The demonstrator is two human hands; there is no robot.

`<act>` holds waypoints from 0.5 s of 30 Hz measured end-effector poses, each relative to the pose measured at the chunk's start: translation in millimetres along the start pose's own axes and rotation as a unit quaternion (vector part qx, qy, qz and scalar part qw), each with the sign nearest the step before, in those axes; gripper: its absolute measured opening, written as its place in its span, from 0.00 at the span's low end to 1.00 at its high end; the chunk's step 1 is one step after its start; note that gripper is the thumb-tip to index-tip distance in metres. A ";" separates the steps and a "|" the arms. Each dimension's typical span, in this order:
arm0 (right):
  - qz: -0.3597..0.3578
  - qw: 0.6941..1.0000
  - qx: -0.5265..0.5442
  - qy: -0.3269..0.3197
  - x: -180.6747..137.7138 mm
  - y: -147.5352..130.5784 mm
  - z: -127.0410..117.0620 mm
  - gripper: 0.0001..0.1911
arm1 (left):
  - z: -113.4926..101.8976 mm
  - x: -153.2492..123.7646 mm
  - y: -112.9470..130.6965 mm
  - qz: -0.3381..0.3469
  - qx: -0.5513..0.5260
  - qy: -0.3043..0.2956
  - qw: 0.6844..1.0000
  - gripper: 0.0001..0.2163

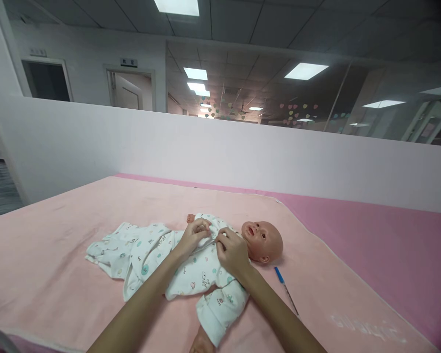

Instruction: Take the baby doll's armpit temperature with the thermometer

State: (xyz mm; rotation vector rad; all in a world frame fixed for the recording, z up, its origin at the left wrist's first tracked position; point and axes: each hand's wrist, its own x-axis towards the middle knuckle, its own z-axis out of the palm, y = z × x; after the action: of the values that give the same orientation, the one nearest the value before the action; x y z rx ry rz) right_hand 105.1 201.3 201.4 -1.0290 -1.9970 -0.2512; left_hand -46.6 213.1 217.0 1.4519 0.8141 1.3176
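Left hand (195, 237): fingers curled at the chest of a printed outfit (203, 274), grip unclear. Right hand (232, 252): fingertips pinching its front. Doll (263, 240): face-up, both arms sleeved, front closure hidden by the fingers; blue-capped pen (285, 289) beside, on pink sheet (330, 289).

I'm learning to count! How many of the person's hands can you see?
2, both at the doll's shirt: the left hand, and the right hand nearer the doll's head.
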 end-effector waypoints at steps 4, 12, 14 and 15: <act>0.014 1.000 -0.006 0.000 5.0 -2.3 5.8 0.11 | -0.6 -1.8 0.8 0.014 0.062 -0.013 0.998 0.07; 0.028 0.999 -0.019 -0.028 -4.4 -0.7 -3.1 0.04 | -2.0 -3.5 1.3 -0.017 0.215 -0.047 0.975 0.13; 0.024 0.999 -0.012 -0.024 -4.4 -1.4 -4.2 0.04 | -5.8 -4.0 3.7 -0.023 0.208 -0.070 0.975 0.14; 0.017 1.000 -0.006 -0.020 -4.3 -1.7 -4.6 0.03 | -8.4 -4.1 5.3 -0.025 0.204 -0.081 0.975 0.15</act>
State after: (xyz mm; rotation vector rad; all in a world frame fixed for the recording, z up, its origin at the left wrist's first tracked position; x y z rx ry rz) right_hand 107.8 195.4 201.3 -1.0823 -2.0144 -0.2254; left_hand -56.2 209.5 220.1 1.8197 1.0459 1.0126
